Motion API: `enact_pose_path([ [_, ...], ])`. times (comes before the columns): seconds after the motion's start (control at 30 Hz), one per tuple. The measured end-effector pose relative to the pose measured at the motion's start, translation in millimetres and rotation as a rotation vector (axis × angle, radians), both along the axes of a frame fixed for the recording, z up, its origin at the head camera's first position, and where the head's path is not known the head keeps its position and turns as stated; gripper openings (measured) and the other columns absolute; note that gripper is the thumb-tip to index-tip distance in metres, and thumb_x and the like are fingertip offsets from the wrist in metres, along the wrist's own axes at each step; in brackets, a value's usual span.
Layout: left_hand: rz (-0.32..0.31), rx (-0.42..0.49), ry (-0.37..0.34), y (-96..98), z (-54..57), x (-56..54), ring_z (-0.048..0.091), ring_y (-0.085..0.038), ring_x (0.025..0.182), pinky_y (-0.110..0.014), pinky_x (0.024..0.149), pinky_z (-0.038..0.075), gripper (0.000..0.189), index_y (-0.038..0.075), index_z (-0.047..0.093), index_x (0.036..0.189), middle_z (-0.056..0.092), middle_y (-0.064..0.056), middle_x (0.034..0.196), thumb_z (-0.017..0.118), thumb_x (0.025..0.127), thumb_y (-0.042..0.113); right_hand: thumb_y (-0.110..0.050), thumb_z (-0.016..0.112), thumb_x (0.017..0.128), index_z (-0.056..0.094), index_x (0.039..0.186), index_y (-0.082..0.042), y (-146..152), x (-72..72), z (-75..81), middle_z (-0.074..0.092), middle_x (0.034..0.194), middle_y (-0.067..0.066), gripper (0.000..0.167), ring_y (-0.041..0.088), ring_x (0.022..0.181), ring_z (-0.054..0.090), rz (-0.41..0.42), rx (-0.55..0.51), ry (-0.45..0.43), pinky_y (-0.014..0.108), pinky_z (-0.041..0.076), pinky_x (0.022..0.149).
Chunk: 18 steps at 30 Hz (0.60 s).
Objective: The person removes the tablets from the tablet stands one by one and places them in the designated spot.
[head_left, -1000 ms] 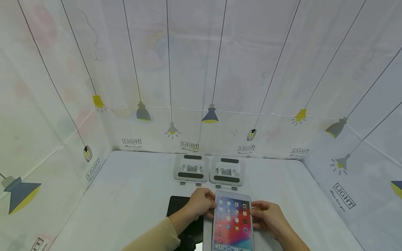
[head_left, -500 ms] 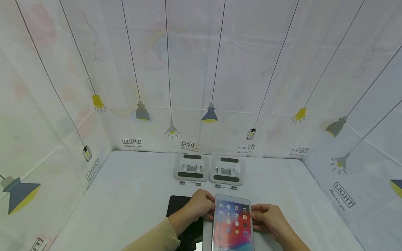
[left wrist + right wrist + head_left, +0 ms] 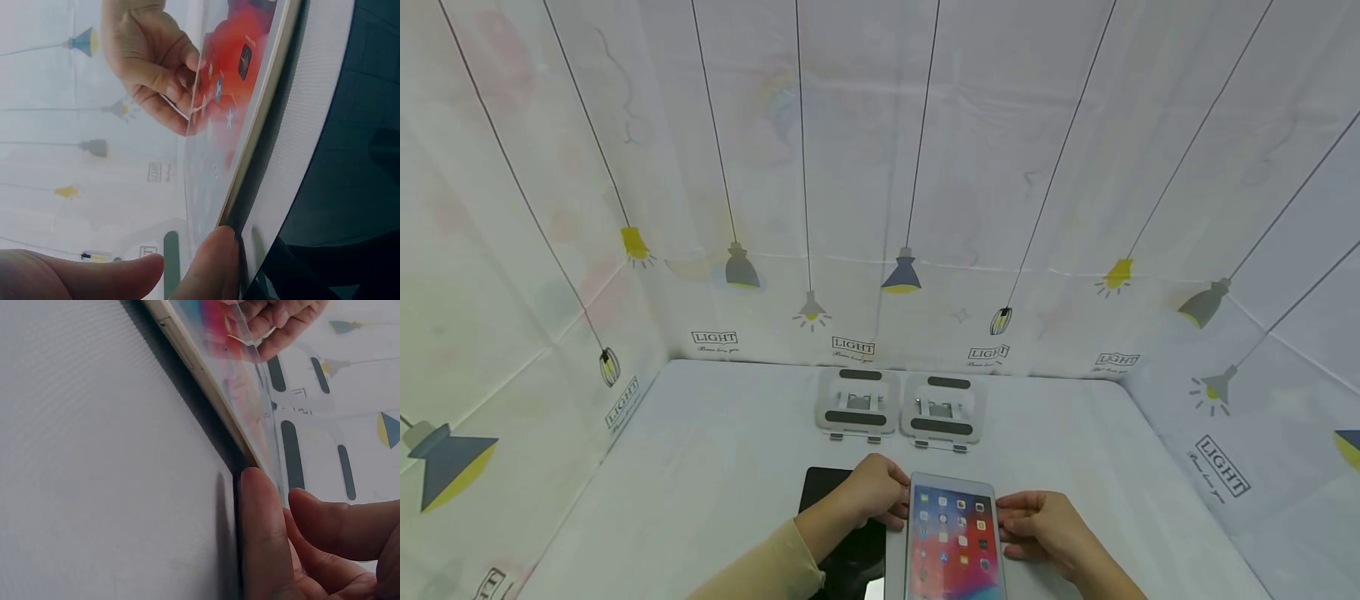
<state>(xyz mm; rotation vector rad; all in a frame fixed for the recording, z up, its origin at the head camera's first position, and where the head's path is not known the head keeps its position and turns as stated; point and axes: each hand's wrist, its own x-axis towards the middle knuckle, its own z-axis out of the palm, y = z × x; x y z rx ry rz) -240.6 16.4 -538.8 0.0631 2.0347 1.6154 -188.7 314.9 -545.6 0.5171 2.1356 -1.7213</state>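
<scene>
A white-framed tablet [image 3: 951, 542] with app icons on its lit screen lies between my hands at the bottom of the head view. My left hand [image 3: 876, 493] is at its upper left edge. In the left wrist view the index fingertip [image 3: 219, 240] touches the tablet's edge, and the thumb stands apart from it. On the other side, my right hand [image 3: 1045, 533] is beside the right edge. The right wrist view has its index finger [image 3: 262, 519] at the tablet's corner, thumb raised away. Under the tablet shows a pale, fine-textured surface [image 3: 94, 456].
A glossy black flat panel [image 3: 823, 483] lies left of the tablet, partly under my left forearm. Farther back, two silver folding stands with dark pads, a left one [image 3: 857, 437] and a right one [image 3: 942, 437], lie side by side on the white table [image 3: 730, 450].
The tablet has slid slightly toward me and a little left. My thumbs have come off its edges, and the right hand has shifted down slightly. The stands have not moved.
</scene>
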Motion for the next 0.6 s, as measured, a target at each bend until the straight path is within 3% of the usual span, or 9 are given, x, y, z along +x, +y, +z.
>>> enact_pose_path([
  [0.27,-0.011,0.023,-0.007,-6.0,4.4,0.9,0.077,-0.020,0.068,-0.034,0.059,0.067,0.023,-0.008,0.068,0.115,0.078,-0.019,0.088,0.068,0.092,-0.006,0.002,0.069,0.100,0.059,0.141,0.012,7,0.5,4.9,0.081,0.112,0.017,0.043,0.024,0.087,0.080,0.065,-0.033,-0.026,0.043,0.069,0.079],
  [0.6,-0.028,0.050,-0.018,-12.3,0.8,-1.7,0.078,-0.018,0.069,-0.031,0.057,0.066,0.024,-0.007,0.068,0.119,0.082,-0.018,0.092,0.068,0.095,-0.004,0.000,0.069,0.101,0.056,0.144,0.011,12,0.9,6.7,0.081,0.117,0.019,0.047,0.028,0.093,0.081,0.065,-0.035,-0.055,0.044,0.069,0.083],
])
